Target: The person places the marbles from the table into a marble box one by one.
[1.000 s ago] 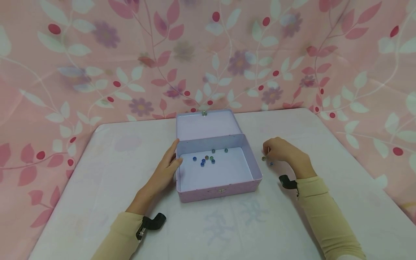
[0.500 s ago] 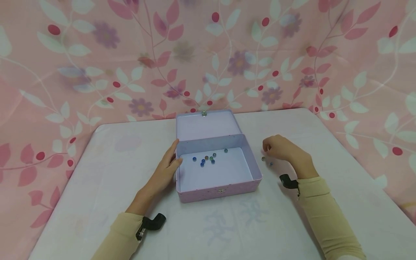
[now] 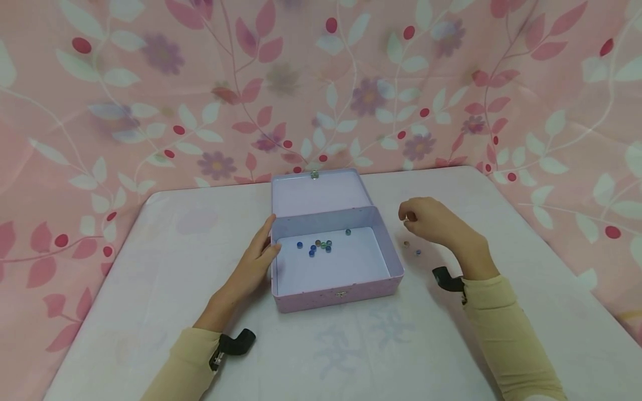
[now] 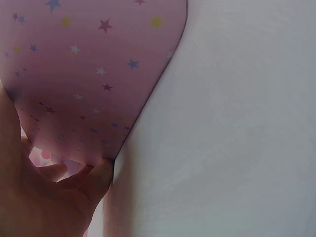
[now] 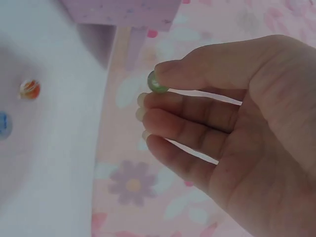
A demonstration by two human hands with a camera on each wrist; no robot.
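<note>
A purple metal box (image 3: 337,301) stands on the table with its lid (image 3: 321,195) folded back. Several glass marbles (image 3: 323,245), blue, green and brownish, lie on its floor. My left hand (image 3: 253,262) holds the box's left side, thumb at the rim; in the left wrist view its fingers (image 4: 101,175) touch the star-printed outer wall. Right of the box, my right hand (image 3: 431,220) is raised above the table. In the right wrist view it pinches a green marble (image 5: 158,82) between thumb and fingertips.
Two loose marbles lie right of the box below my right hand: an orange-swirled one (image 5: 30,89) and a blue one (image 5: 5,124). A white cloth covers the table (image 3: 200,223). Behind hangs a pink floral curtain (image 3: 301,83).
My right hand has lifted off the table and shifted slightly up and left with a marble. Inside the box one marble has rolled toward the cluster. My left hand stays put.
</note>
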